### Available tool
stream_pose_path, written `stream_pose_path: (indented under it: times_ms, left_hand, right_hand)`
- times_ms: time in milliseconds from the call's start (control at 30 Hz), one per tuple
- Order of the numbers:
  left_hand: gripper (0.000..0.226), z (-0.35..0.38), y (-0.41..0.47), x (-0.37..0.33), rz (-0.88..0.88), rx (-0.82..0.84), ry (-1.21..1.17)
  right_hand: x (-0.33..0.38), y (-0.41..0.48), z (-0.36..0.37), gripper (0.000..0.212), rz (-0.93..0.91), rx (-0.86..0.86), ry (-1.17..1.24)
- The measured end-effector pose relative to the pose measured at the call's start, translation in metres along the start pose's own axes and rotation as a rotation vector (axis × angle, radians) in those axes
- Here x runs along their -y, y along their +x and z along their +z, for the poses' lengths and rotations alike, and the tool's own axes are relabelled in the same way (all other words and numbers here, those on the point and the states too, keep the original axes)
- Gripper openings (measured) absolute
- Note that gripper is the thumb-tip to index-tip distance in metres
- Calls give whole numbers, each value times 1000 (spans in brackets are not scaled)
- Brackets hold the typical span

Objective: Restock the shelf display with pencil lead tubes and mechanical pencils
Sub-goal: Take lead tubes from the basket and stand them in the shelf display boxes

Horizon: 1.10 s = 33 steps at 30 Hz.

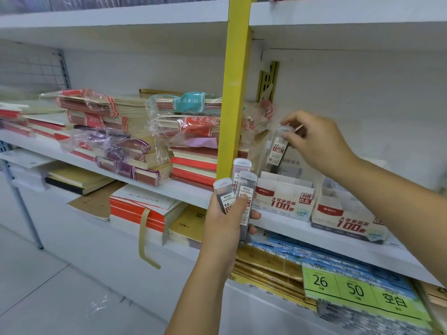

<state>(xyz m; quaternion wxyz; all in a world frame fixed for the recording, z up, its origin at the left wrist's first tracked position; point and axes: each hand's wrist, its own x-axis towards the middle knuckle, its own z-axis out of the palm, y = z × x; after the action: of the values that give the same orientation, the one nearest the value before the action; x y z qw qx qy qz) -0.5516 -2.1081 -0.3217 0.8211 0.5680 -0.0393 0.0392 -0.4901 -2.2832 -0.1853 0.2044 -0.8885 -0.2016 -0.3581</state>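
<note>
My left hand (225, 221) grips three clear pencil lead tubes (244, 189) upright, in front of the yellow shelf post. My right hand (316, 143) pinches the cap of one more lead tube (277, 151), which hangs tilted just above the back of a white display box (285, 197) marked HB 0.5. A second display box (348, 221) of the same kind stands to its right on the white shelf (302, 228). No mechanical pencils are visible.
A yellow shelf post (235, 93) rises just left of the boxes. Wrapped stacks of exercise books (135, 131) fill the shelf to the left. Blue and gold paper packs and green price tags (355, 288) lie on the shelf below.
</note>
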Motion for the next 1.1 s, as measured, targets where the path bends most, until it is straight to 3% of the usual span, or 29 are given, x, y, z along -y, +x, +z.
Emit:
stream_pose_path:
  times_ms: [267, 433, 533, 633, 733, 867, 967, 1100]
  left_hand:
    - [21, -2, -3, -3, 16, 37, -5]
    - [22, 0, -4, -2, 14, 56, 25]
    - [26, 1, -6, -2, 28, 79, 39]
    - [40, 3, -8, -3, 44, 105, 32]
    - [52, 6, -10, -5, 48, 115, 23]
    - [36, 8, -11, -4, -4, 77, -15]
    - [16, 6, -7, -2, -5, 46, -47]
    - [17, 5, -4, -2, 35, 35, -17]
  right_hand:
    - [-14, 6, 24, 17, 160, 142, -124]
    - [-8, 1, 14, 24, 113, 136, -239]
    - [12, -17, 2, 17, 95, 145, 0]
    - [34, -40, -4, 11, 164, 359, 250]
    - [41, -50, -2, 26, 213, 436, 310]
    - [33, -48, -8, 21, 322, 310, 400]
    - [23, -38, -22, 15, 370, 111, 510]
    - [13, -20, -35, 11, 201, -153, 428]
